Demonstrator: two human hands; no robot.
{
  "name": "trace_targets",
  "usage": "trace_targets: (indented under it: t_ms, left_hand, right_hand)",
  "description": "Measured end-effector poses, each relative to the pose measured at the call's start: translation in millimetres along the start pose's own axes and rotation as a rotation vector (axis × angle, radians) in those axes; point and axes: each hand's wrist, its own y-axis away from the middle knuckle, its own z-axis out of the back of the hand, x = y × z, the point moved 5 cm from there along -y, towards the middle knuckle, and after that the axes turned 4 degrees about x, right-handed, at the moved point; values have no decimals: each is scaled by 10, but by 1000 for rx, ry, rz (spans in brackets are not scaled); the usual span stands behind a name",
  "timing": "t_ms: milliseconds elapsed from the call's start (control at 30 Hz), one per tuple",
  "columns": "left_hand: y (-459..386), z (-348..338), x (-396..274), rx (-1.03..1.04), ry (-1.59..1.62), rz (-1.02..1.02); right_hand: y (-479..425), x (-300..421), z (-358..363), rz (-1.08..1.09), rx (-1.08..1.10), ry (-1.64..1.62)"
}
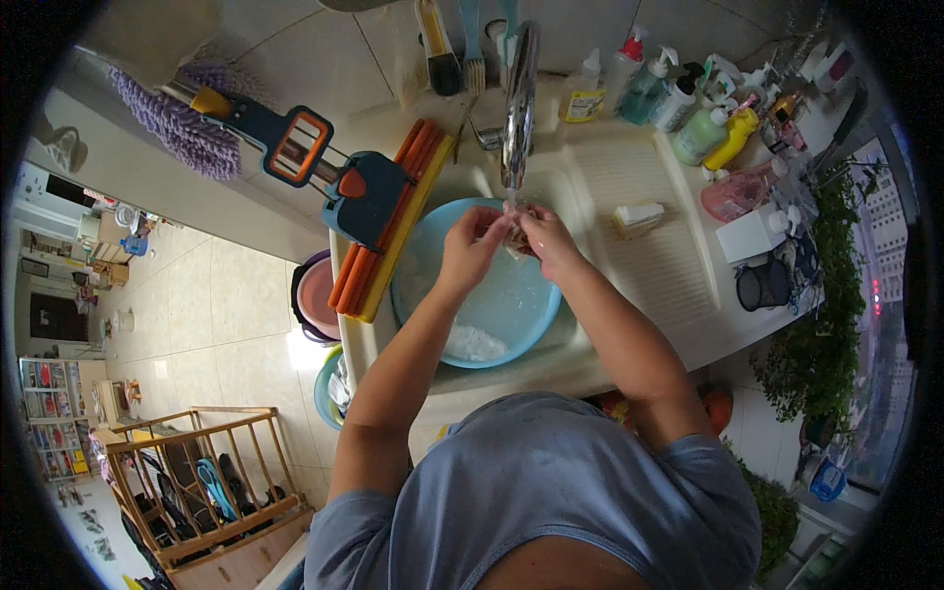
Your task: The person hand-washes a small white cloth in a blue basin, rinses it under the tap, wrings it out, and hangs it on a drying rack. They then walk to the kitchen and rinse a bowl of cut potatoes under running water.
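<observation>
Both of my hands are raised over a light blue plastic basin that stands in a cream sink. My left hand and my right hand pinch a small, crumpled wet piece between them. It looks like brownish and pale cloth, but the fingers hide most of it. Directly above, water runs from the chrome faucet onto the fingertips. Cloudy water with a patch of white suds fills the basin.
A sponge mop head leans across the sink's left side. On the ribbed drainboard lies a white bar of soap. Several bottles, including a green pump bottle, line the right edge. Brushes hang behind the faucet.
</observation>
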Motion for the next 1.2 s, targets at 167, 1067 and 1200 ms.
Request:
trace_targets:
  t_ms: [167,1067,1200]
  left_hand:
    - [-98,-55,6,204,192,290]
    - [-56,136,-76,-125,-168,29]
    - [0,42,-183,83,-534,-235]
  right_hand:
    - [32,198,45,95,128,93]
    - [-46,248,128,67,213,278]
    - [-49,336,25,161,179,377]
